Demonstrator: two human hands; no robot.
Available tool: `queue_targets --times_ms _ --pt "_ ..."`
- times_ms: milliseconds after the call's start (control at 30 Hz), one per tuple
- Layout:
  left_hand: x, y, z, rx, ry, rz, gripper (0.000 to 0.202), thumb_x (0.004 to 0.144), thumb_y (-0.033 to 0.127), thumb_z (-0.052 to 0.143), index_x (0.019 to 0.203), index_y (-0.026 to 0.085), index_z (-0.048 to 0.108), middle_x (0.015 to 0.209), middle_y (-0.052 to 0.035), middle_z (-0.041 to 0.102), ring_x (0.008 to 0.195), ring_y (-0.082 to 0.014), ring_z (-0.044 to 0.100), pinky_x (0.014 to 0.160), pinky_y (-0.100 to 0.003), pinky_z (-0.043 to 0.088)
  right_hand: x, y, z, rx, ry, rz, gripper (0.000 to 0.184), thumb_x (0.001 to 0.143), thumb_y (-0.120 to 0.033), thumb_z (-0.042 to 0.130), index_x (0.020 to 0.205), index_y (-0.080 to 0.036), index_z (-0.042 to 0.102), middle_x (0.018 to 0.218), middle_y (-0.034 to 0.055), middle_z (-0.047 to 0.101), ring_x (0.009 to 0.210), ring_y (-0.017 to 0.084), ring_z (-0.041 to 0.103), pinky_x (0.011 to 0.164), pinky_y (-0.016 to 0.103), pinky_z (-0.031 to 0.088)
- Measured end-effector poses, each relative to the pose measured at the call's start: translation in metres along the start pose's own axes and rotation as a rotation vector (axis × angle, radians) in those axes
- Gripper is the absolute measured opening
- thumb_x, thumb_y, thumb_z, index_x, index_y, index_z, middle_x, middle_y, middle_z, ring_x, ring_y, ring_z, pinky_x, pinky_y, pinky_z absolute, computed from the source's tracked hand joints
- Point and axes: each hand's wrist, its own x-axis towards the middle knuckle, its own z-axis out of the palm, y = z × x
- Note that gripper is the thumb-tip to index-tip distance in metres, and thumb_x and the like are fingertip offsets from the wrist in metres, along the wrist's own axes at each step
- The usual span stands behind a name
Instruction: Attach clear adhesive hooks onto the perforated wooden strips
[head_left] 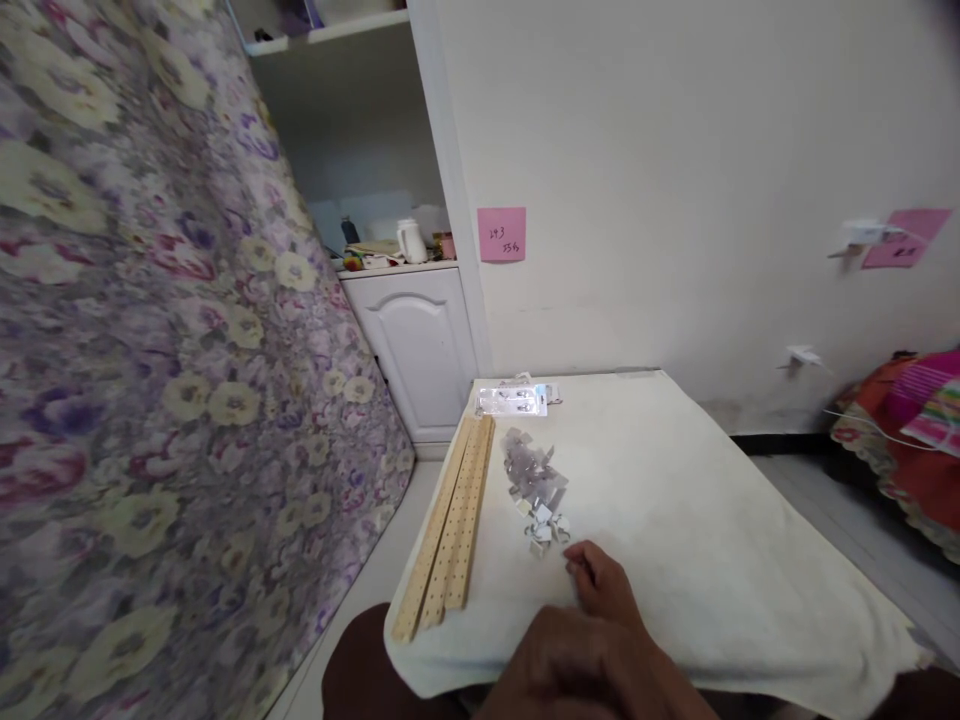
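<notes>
The right hand lies on the white cloth of the table, its fingers curled inward and pointing up and to the left. Whether they pinch anything is too small and blurred to tell. Just beyond the fingertips, nearly touching them, begins the pile of small clear and white pieces, which trails away from the fingers toward the far edge of the table. Nearer the camera than those fingers, the left hand shows as a dark, blurred shape, and its grip cannot be made out.

To the left of the fingers, past the pile, a bundle of pale wooden strips with rows of holes lies along the table's left edge, apart from the pieces. Well beyond the fingers, at the far end of the pile, sits a clear plastic pack.

Farther off, a pink note is stuck to the wall above the table. A flowered cloth fills the left side, with a white cabinet behind it. Far to the right of the fingers lies red bedding.
</notes>
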Motion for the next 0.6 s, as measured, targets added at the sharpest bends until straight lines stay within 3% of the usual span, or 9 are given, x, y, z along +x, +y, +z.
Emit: queue_targets --times_ms 67,200,333,433,600 --pt "0.026 -0.018 0.014 -0.127 -0.148 0.065 0.043 0.07 0.06 0.059 0.066 0.017 0.062 0.053 0.0021 0.048 0.051 -0.0104 0.046 0.051 -0.022 0.035 -0.001 0.0 0.0 0.024 -0.008 0.007 0.019 0.08 -0.025 0.043 0.086 -0.02 0.061 0.077 0.0031 0.068 0.07 0.018 0.061 0.064 0.027 0.046" --pt "0.057 -0.079 0.016 0.08 0.049 0.025 0.026 0.079 0.039 0.054 0.065 0.017 0.052 0.054 0.0066 0.037 0.052 -0.0077 0.032 0.05 -0.021 0.024 0.001 0.006 0.002 0.038 -0.027 -0.018 0.02 0.08 -0.025 0.043 0.086 -0.019 0.061 0.073 0.0025 0.065 0.066 0.018 0.059 0.063 0.027 0.045" --pt "0.066 -0.136 0.001 0.31 0.163 0.033 0.024 0.082 0.033 0.047 0.063 0.018 0.046 0.058 0.0056 0.039 0.058 -0.0099 0.035 0.054 -0.022 0.026 0.002 0.011 0.005 0.04 -0.037 -0.031 0.019 0.081 -0.024 0.042 0.086 -0.019 0.06 0.081 0.0042 0.066 0.076 0.019 0.061 0.07 0.028 0.046" --pt "0.069 -0.156 -0.005 0.359 0.191 0.047 0.025 0.083 0.037 0.045 0.066 0.019 0.046 0.06 0.0044 0.042 0.06 -0.0114 0.038 0.056 -0.023 0.029 0.001 0.011 0.006 0.042 -0.04 -0.039 0.018 0.081 -0.023 0.042 0.086 -0.019 0.059 0.081 0.0041 0.066 0.077 0.019 0.061 0.071 0.028 0.045" --pt "0.072 -0.17 -0.007 0.3 0.221 0.019 0.032 0.083 0.048 0.043 0.066 0.02 0.043 0.057 0.0055 0.038 0.056 -0.0112 0.036 0.054 -0.023 0.028 0.0 0.011 0.007 0.047 -0.042 -0.041 0.017 0.082 -0.024 0.042 0.085 -0.019 0.058 0.081 0.0037 0.065 0.076 0.018 0.06 0.071 0.027 0.045"
